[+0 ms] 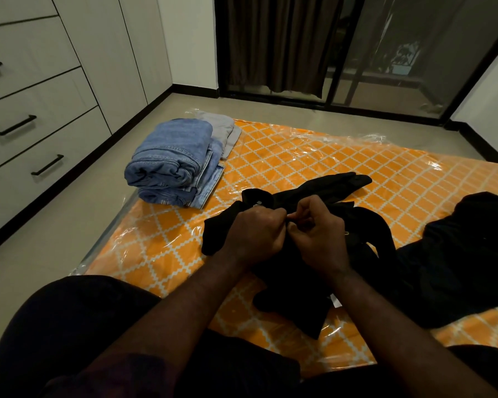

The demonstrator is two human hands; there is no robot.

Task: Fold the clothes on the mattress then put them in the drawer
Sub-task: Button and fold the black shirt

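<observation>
While the black garment point(328, 188) lay bunched on the near middle of the mattress point(299, 150), its upper edge, where a small metal stud could be made out, was held lifted between both hands. The left hand point(253, 234) was curled round a fold of the cloth, fingers together and clamped on it. The right hand point(319, 234) was closed beside it, thumb and forefinger pinched on the same edge, so that the two hands were almost touching. Such a grip was judged to serve a fastening being done up or the waist being squared for folding, though which could not be told. The rest of the cloth trailed loose across the mattress, so folding of this piece was judged barely begun.

Just to the right, a second dark heap point(472, 254), apparently another garment, was seen unfolded. At the far left corner of the mattress, folded jeans point(173, 162) were stacked, with a grey folded piece point(222, 127) just behind them, presumably set on the side nearest the drawers point(26, 124). These were seen closed along the left wall, and nothing was judged to have been put away yet.
</observation>
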